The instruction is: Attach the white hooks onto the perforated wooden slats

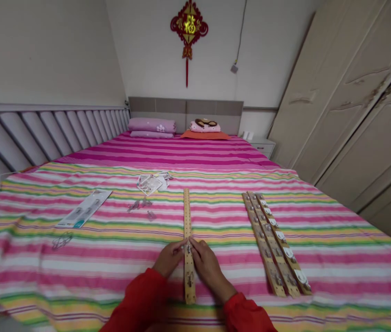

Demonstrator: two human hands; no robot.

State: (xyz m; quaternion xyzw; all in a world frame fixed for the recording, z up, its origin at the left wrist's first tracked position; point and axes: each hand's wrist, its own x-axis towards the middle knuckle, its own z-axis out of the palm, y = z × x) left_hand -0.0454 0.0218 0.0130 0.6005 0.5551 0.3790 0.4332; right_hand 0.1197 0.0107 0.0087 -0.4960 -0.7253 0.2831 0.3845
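A narrow light-wood strip with rows of small holes lies lengthwise on the striped bedspread in front of me. My left hand pinches at its left edge, and my right hand meets it from the right. Between my fingertips sits a small shiny metal piece on the strip; its exact kind is too small to make out. Nearer to me, another metal piece is on the same strip. Both sleeves are red.
Three similar strips with metal pieces lie at right, the outermost bearing white round parts. To the left are a clear flat package, thin wire loops, small metal pieces and a pile of cards. A bed rail runs along the left.
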